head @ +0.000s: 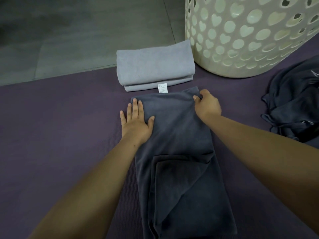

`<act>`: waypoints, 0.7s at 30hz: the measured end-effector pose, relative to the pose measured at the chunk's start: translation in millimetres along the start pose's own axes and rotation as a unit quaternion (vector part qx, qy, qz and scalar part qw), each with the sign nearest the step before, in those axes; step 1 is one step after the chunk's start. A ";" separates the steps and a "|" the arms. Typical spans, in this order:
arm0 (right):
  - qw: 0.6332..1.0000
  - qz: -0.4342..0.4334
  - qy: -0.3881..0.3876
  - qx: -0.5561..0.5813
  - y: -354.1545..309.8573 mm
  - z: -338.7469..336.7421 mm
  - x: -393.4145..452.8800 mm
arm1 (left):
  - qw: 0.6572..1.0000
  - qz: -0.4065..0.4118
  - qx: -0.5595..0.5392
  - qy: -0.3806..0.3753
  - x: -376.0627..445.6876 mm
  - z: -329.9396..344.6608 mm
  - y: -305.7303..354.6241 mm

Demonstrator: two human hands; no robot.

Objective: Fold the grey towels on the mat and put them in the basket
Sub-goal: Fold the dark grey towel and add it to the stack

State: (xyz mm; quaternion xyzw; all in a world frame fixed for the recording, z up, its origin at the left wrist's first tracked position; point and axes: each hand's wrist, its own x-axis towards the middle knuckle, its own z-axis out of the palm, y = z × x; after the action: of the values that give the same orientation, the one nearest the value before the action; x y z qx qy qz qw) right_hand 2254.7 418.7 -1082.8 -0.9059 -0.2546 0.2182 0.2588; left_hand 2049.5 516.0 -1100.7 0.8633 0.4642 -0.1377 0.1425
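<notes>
From the head camera, a long dark grey terry towel [176,152] lies lengthwise on the purple ribbed mat [60,126], folded into a narrow strip that runs from the bottom of the view up to both hands. The left hand [135,120] lies flat, fingers straight and spread, pressing on the strip's far left corner, with its outer fingers resting on the mat beside the cloth. The right hand [208,105] has its fingers curled and pinches the strip's far right corner, which is lifted slightly. Just beyond the hands sits a light grey folded towel [153,66] with a white label [162,87], partly on the grey tiled floor [77,31]. To its right stands the cream plastic basket with heart-shaped holes [250,37]. A crumpled dark cloth heap [293,104] lies at the right edge.
</notes>
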 end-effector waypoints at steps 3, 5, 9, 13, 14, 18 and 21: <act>0.998 0.000 0.010 -0.057 -5.5 2.4 4.3 | 0.999 0.018 0.025 0.036 3.3 -0.5 3.2; 0.999 0.000 0.012 -0.043 -3.9 1.8 10.4 | 0.999 0.038 0.011 0.033 6.5 1.4 -0.3; 0.999 0.035 0.007 0.004 -2.3 1.7 16.1 | 0.999 -0.007 -0.036 -0.014 13.9 -2.3 0.4; 0.995 0.027 0.083 -0.050 -8.1 -0.6 4.1 | 0.999 -0.019 0.006 -0.044 15.8 -16.8 5.3; 0.991 -0.024 0.101 -0.088 -6.5 -2.2 -1.8 | 0.999 -0.008 0.017 -0.040 12.3 -21.9 4.8; 0.951 -0.252 -0.096 -0.153 3.6 -4.0 -37.7 | 0.993 0.104 0.039 -0.037 -26.5 -42.2 1.3; 0.886 -0.294 -0.273 -0.233 8.4 -16.4 -71.5 | 0.987 0.108 -0.018 -0.117 -72.6 -46.1 0.1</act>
State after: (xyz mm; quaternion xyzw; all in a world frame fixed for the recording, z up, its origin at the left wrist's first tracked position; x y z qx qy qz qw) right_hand 2210.8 365.5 -1056.2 -0.7286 -0.6131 0.3051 0.0129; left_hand 2015.9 477.9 -1031.3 0.8835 0.3509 -0.2131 0.2257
